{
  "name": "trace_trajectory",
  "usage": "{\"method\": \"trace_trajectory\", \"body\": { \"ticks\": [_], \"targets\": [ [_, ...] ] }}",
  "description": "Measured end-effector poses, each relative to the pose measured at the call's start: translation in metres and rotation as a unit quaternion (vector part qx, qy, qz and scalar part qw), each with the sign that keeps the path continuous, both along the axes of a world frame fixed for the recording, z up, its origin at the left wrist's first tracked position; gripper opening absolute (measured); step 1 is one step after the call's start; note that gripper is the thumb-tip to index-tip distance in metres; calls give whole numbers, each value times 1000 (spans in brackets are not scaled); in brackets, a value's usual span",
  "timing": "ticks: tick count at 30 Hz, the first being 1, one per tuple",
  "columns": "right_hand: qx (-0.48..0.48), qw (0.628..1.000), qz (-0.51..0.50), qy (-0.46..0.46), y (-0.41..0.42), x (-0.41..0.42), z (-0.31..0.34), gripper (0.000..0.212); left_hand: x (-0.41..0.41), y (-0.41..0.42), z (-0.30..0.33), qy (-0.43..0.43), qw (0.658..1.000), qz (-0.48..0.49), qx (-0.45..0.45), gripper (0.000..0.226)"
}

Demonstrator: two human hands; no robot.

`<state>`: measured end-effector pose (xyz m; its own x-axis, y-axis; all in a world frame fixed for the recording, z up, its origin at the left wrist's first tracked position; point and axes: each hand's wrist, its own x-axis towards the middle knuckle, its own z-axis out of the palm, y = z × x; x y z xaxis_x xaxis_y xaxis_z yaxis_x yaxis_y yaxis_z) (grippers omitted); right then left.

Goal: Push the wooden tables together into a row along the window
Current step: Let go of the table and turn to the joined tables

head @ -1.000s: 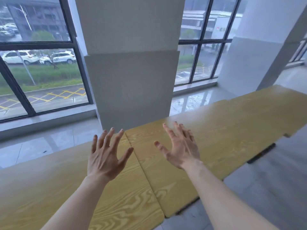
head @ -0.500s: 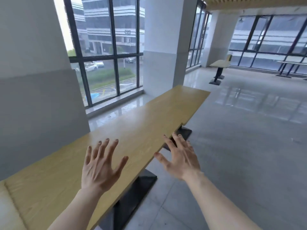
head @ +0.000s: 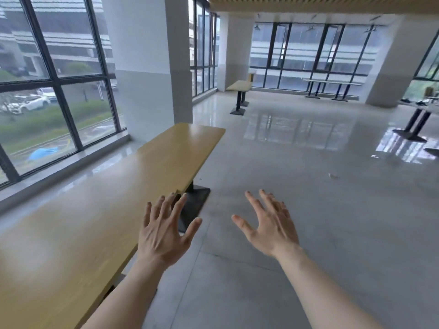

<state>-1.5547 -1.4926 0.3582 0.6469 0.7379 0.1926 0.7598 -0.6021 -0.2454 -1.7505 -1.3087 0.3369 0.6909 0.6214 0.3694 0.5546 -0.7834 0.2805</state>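
Light wooden tables stand end to end along the window on my left: a near table and a far table, their tops meeting at a small notch just beyond my left fingertips. My left hand hovers, fingers spread and holding nothing, over the row's right edge and the black table base. My right hand is also spread and holding nothing, in the air above the floor to the right of the tables. Another wooden table stands apart, far down by the windows.
A white pillar rises behind the far end of the row. Glossy grey floor stretches to the right. Dark-legged tables stand at the far wall and at the right edge.
My view has swung right, from the table seam by the pillar to the length of the room. Both hands stay raised and spread; they now hang past the row's right edge.
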Motion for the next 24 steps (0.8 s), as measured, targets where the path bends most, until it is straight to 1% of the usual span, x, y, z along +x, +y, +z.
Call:
{"method": "trace_trajectory", "body": {
  "ticks": [7,10,12,14,18,22,24],
  "targets": [
    [-18,999,-45,-10,46,165,7,114,182,59,-6,-8,999,-17,-31,87],
    [-27,998,-50,-12,69,228,13,112,245,86,-6,-3,999,-29,-28,85],
    [-23,999,-50,-1,85,266,14,109,285,102,-5,-15,999,-27,-34,85],
    [-16,999,-44,7,106,307,12,106,325,120,-6,-19,999,-21,-33,84],
    [-8,1000,-22,6,157,392,0,115,403,159,-15,-13,1000,-3,-26,84],
    [-10,1000,14,12,209,489,-4,106,485,195,-17,-14,999,28,-26,84],
    [-16,999,35,17,234,535,-3,106,521,212,-17,-6,998,54,-25,85]
  ]
}}
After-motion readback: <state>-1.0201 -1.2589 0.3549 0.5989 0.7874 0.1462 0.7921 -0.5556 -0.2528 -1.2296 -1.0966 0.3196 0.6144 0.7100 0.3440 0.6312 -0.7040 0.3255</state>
